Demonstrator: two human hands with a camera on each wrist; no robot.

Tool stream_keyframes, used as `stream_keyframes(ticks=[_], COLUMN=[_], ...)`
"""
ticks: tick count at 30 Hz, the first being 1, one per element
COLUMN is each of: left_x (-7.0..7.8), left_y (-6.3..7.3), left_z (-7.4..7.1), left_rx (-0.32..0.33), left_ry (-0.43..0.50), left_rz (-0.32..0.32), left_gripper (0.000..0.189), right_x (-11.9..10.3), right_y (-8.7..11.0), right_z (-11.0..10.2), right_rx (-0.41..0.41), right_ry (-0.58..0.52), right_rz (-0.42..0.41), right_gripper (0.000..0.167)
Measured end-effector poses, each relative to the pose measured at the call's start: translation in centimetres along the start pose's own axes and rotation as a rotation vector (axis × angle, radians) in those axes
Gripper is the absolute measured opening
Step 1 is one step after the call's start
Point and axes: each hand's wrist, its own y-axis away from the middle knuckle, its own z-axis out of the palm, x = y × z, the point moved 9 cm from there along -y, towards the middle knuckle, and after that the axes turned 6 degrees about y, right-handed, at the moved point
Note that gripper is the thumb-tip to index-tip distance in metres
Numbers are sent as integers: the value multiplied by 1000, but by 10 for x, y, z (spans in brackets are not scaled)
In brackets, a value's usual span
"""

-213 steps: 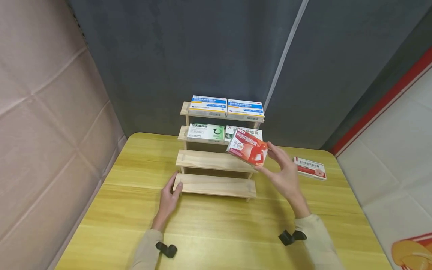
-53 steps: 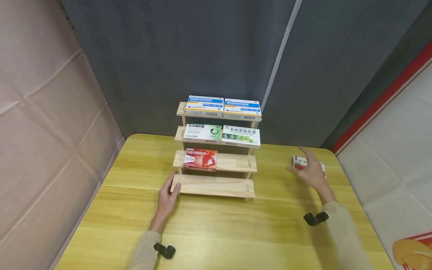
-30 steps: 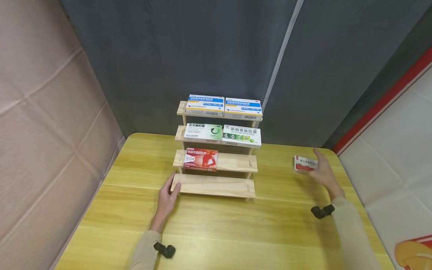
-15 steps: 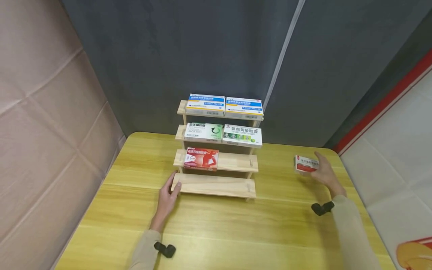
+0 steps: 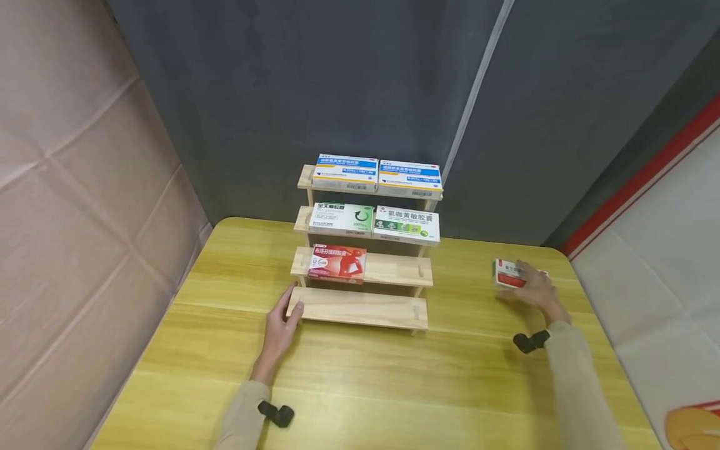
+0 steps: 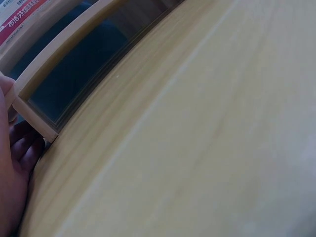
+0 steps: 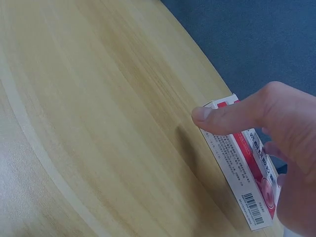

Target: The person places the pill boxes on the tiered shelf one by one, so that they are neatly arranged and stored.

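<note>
A stepped wooden display rack (image 5: 360, 307) stands mid-table. My left hand (image 5: 279, 328) grips its lowest shelf at the left end, thumb on top; in the left wrist view the other fingers wrap behind the end support. Far right, my right hand (image 5: 538, 290) holds a white-and-red medicine box (image 5: 508, 275). In the right wrist view the thumb lies against one long edge of this box (image 7: 229, 158), and the other fingers are partly hidden on its far side. A red medicine box (image 5: 337, 262) sits on the left half of the second-lowest shelf.
Two blue-and-white medicine boxes (image 5: 345, 173) fill the top shelf. Below them stand a white-and-green box (image 5: 341, 217) and another green-banded white box (image 5: 407, 224). A dark curtain (image 5: 337, 75) hangs behind the wooden table (image 5: 360, 387), and pale panels flank it.
The red medicine box went from my right hand onto the second-lowest shelf. My right hand then moved right to the white-and-red box and closed on it. My left hand stayed on the rack.
</note>
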Motion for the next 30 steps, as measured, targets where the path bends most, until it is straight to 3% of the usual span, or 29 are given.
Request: stream_keyframes(ticks=[2,6,15,21,30], left_x=[10,14,12,12,10], left_y=[2,3,3,2,2], left_z=[1,1,1,1,0], left_rx=[-6,7,6,-14,-12], left_ry=[-6,14,36,0,4], left_rz=[11,27,12,-10,-16], left_gripper=[54,53,54,54,54], right_x=[2,3,7,15,26], right_y=[1,3,6,9,23], right_z=[1,0,-3,-8,-8], right_rx=[-24,-33,14,104,71], right_ry=[8,20,70,45,-14], right_rz=[27,41,-31,-106,-33], right_gripper=[112,111,100,96,86])
